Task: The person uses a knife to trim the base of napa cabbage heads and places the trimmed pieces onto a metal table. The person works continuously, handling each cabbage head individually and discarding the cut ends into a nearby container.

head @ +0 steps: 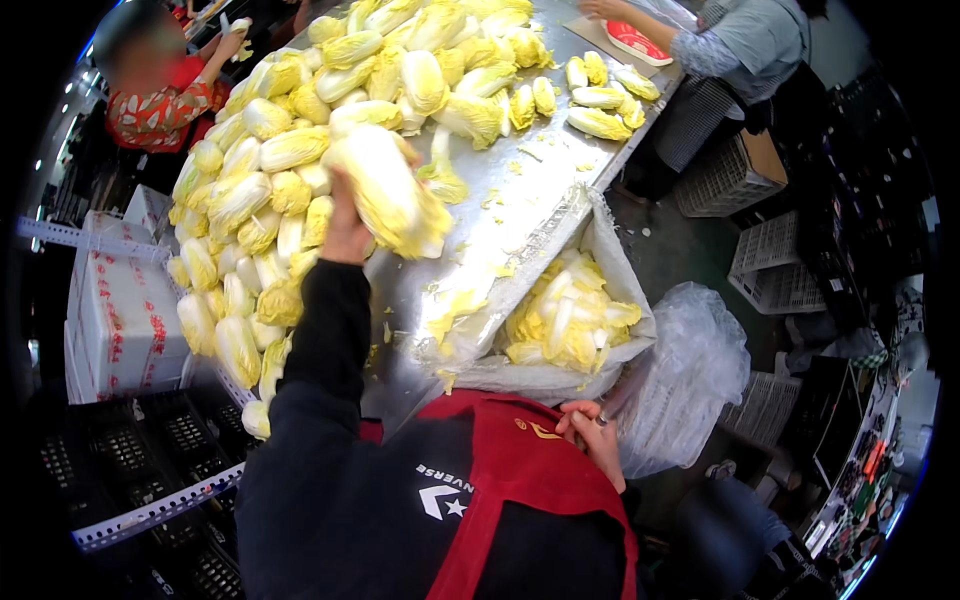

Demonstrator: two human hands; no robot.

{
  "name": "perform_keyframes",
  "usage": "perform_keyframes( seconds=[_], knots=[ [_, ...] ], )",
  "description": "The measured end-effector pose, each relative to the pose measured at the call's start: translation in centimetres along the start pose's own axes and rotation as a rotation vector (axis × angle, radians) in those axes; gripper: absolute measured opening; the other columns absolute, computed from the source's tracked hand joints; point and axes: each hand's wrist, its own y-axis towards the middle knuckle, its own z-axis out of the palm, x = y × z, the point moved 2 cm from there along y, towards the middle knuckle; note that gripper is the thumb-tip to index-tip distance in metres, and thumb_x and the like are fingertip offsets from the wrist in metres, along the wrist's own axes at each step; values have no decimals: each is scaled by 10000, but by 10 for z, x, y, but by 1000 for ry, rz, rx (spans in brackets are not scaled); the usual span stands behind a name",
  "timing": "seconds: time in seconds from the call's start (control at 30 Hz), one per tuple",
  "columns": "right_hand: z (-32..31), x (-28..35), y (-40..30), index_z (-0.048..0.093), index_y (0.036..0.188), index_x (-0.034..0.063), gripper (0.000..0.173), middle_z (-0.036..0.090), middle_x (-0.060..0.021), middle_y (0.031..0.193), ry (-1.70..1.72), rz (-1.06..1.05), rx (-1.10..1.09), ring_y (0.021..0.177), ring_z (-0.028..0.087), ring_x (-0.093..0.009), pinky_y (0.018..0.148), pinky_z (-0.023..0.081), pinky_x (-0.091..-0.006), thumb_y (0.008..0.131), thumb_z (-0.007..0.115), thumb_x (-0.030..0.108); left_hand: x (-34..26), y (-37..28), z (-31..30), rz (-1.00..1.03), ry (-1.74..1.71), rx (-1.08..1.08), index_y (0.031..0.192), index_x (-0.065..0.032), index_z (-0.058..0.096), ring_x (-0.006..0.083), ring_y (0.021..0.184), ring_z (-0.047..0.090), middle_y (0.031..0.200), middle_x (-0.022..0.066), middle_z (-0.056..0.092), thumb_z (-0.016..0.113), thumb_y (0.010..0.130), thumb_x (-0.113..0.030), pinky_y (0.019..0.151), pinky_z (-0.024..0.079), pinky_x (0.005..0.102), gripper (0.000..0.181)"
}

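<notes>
My left hand point(349, 225) grips a large napa cabbage point(382, 187), white at the base and yellow at its leaf tips, above the metal table point(401, 289). Behind and left of it lies a big heap of napa cabbages point(292, 154). My right hand point(596, 439) is low, by the upper edge of my red apron point(517, 450), with its fingers curled. Whether it holds anything is hidden. Between the table and me, a white woven sack point(637, 341) stands with its mouth spread, containing loose cabbage leaves point(562, 315).
Smaller cabbages point(600, 97) lie near a person point(742, 60) at the far right. Another person point(157, 105) works at the far left. Foam boxes point(124, 315) and black crates point(150, 465) stand left. A clear plastic bag point(690, 375) is beside the sack.
</notes>
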Motion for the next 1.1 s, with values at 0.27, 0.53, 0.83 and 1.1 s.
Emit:
perform_keyframes(
  seconds=[0.27,0.53,0.83,1.1],
  knots=[
    [-8,49,19,616,1031,105,210,640,-122,699,-1192,-434,-445,615,642,-286,555,495,-391,825,579,95,137,-57,115,-273,721,144,1148,-12,536,163,938,605,1035,78,632,819,648,-214,847,479,308,609],
    [4,51,20,608,979,107,167,638,-134,775,-1164,-452,-393,677,622,-338,574,495,-416,814,581,109,155,-82,154,-265,1074,333,1106,-18,554,234,886,653,936,143,653,816,611,-225,773,516,335,597],
    [6,41,21,592,941,106,133,639,-141,754,-1177,-351,-313,666,620,-356,588,491,-447,812,560,116,162,-97,155,-319,1147,417,1186,-7,498,158,923,602,978,91,623,824,572,-173,824,494,302,715],
    [11,22,19,593,895,104,109,644,-156,746,-1181,-240,-306,684,628,-370,626,501,-466,790,572,126,145,-114,159,-483,1049,366,1096,16,548,208,871,643,930,127,647,835,586,-224,765,512,319,632]
  ],
)
